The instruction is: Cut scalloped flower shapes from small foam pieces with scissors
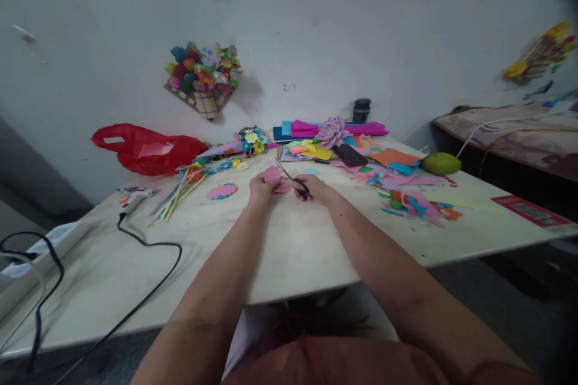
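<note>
My left hand [262,189] pinches a piece of pink paper [273,174] with a rounded, scalloped edge, over the middle of the table. In my right hand [315,187] is a pair of scissors [303,188] with dark handles. The blades point up and to the left, close beside the pink paper; whether they touch it I cannot tell. Another bit of pink paper shows between the two hands. To the left, a pink scalloped paper disc [222,191] lies on top of blue scalloped paper.
A white glue gun [137,197] with a black cord lies left, near yellow strips [180,197] and a red plastic bag [149,149]. Rightward are paper scraps [419,207], a black phone [349,155], a purple paper flower [333,132] and a green fruit [441,163]. Coloured sheets lie behind.
</note>
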